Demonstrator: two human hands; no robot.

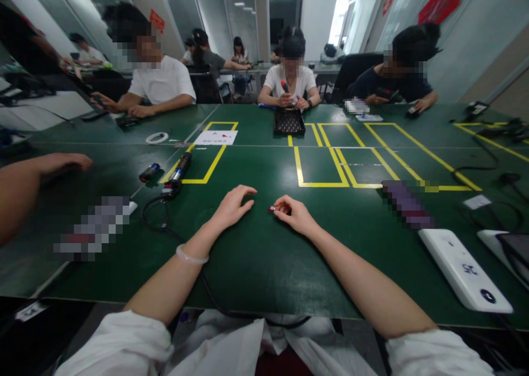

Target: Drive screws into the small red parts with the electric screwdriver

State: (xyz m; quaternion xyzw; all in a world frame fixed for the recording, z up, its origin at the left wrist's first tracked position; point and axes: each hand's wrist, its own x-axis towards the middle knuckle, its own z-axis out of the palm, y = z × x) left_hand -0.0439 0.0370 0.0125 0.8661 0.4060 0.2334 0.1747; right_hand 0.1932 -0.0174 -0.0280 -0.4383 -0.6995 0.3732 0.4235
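My right hand (296, 215) is closed in a pinch around a small red piece with a shiny end (271, 209), low over the green table. The piece is too small to name exactly. My left hand (233, 206) rests on the table a short way to the left, its fingers apart and nothing in them. A pale bracelet (192, 256) circles my left wrist. Beyond my left hand lie a black and blue cylindrical device (181, 168) with a cable and a shorter black cylinder (149, 172).
Yellow tape (324, 184) marks rectangles on the green table (256, 166). A white power bank (465, 271) lies at right near a blurred phone-like object (407, 204). A paper sheet (217, 138), a white ring (157, 138) and a black tray (289, 122) are farther back. Co-workers sit opposite; another person's arm (25, 183) reaches in from the left.
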